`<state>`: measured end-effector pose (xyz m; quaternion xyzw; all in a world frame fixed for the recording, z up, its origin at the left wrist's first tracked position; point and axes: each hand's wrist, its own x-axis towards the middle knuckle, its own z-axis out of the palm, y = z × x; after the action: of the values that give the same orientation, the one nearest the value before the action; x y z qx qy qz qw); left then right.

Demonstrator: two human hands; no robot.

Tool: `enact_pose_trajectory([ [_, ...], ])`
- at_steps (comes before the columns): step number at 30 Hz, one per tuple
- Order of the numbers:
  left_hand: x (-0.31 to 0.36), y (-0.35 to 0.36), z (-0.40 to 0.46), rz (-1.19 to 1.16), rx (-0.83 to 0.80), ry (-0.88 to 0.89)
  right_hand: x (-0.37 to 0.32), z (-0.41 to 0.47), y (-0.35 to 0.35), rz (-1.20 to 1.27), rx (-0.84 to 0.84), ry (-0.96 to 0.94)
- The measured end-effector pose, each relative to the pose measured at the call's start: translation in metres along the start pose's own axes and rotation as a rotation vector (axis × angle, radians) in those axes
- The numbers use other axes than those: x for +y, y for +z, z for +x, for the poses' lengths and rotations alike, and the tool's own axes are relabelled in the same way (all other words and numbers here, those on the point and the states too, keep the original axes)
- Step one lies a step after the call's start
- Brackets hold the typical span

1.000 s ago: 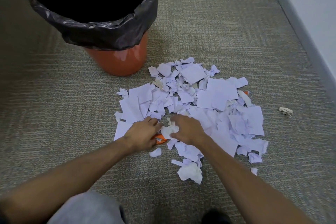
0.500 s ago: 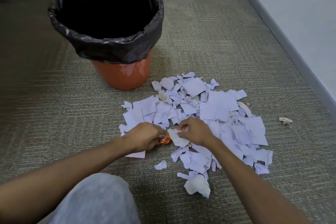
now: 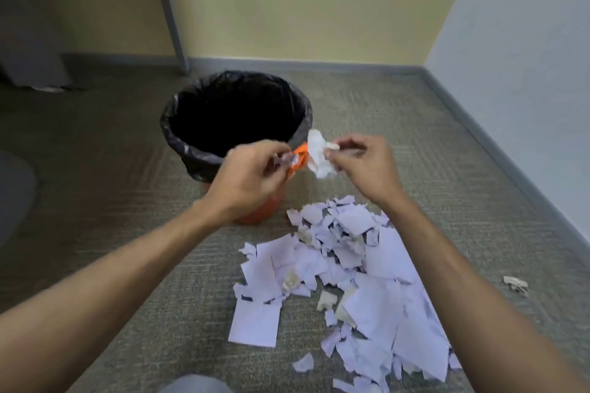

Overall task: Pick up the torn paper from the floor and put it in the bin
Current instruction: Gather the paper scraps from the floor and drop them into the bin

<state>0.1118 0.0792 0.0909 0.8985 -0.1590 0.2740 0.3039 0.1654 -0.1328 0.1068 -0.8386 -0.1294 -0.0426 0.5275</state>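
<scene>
An orange bin (image 3: 255,214) lined with a black bag (image 3: 204,159) stands on the carpet. A heap of torn white paper (image 3: 367,271) covers the floor to its right and front. My left hand (image 3: 252,179) is raised beside the bin's near rim and pinches an orange scrap (image 3: 300,158). My right hand (image 3: 364,169) is level with it and pinches a crumpled white paper piece (image 3: 319,153) just outside the rim.
A loose crumpled scrap (image 3: 514,283) lies apart at the right. Walls with grey skirting (image 3: 319,62) close the corner behind the bin. A grey vertical frame (image 3: 169,9) stands at the back left. My knee (image 3: 194,384) shows at the bottom.
Both hands have risen from the paper heap to the bin's rim, carrying the orange scrap and the white piece. The view has tilted up toward the wall.
</scene>
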Motion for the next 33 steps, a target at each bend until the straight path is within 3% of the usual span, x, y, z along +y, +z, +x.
enact_pose_trajectory([
  [6, -0.027, -0.047, 0.052, 0.148, 0.150, -0.156, -0.059, 0.069, 0.041, -0.095, 0.056, -0.132],
  [11, -0.034, -0.050, 0.060, 0.463, -0.011, -0.268, -0.053, 0.093, 0.072, -0.265, -0.083, -0.089],
  [21, -0.028, -0.018, -0.024, 0.533, 0.097, 0.096, 0.003, 0.003, 0.055, -0.212, 0.069, -0.124],
  [26, -0.031, 0.022, -0.101, 0.475, -0.171, 0.077, 0.079, -0.062, 0.073, -0.322, -0.144, 0.023],
  [33, -0.050, 0.077, -0.171, 0.525, -0.674, -0.272, 0.148, -0.102, 0.103, -0.610, -0.504, 0.112],
])
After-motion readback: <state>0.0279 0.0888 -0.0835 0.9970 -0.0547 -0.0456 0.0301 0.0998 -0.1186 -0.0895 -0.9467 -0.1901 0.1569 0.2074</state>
